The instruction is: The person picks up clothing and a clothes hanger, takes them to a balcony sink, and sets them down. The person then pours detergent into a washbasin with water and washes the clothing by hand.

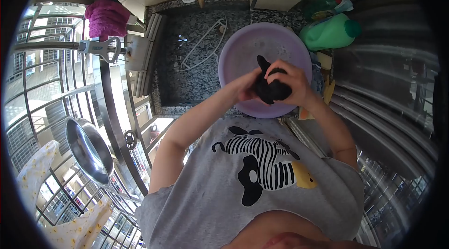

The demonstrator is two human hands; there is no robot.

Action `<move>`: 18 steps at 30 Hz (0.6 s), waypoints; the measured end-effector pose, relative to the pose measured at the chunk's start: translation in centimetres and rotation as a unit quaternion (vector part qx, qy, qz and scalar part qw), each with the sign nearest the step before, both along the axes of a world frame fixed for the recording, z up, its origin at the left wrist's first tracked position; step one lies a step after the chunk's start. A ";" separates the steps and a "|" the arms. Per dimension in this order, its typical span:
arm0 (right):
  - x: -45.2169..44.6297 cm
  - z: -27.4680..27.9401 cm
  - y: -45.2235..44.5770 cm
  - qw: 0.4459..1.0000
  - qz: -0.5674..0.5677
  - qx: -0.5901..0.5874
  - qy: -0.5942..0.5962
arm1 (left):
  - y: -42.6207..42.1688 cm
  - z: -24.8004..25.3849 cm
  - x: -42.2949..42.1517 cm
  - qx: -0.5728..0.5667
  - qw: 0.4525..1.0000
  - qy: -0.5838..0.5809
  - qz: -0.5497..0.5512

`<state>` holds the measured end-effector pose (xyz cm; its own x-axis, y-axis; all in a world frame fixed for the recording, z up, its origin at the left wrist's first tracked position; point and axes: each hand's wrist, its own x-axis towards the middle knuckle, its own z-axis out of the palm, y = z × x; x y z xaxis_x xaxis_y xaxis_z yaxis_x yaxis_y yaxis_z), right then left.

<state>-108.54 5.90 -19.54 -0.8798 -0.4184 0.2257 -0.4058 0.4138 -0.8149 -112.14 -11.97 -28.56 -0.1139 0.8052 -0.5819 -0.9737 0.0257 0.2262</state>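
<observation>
A bunched black cloth item [272,91], perhaps a sock, is held between both hands over a purple basin [228,57]. My left hand [249,86] grips its left side, with the fingers partly hidden behind the cloth. On its right side, my right hand [292,80] is closed round it, fingers curled over the top. One narrow end of the cloth sticks up between the hands. A little cloudy, sudsy water shows in the far part of the basin.
A white clothes hanger [204,45] lies on the speckled stone sink surface [173,80] left of the basin. Right of the basin stands a green bottle [329,31]. A magenta towel [107,17] and a metal bowl [89,151] hang by the window bars at left.
</observation>
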 end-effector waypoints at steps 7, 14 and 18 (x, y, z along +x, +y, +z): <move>2.9 -2.0 -1.2 0.950 -0.244 -0.192 0.033 | 4.1 0.3 1.3 -0.095 0.918 0.028 0.383; 3.5 -7.1 -0.8 0.573 -0.312 -0.709 -0.267 | 4.8 5.1 1.0 -0.210 0.666 0.581 0.417; 3.6 -10.1 0.8 0.573 -0.209 -0.690 -0.390 | 3.9 5.8 0.8 -0.147 0.585 0.743 0.290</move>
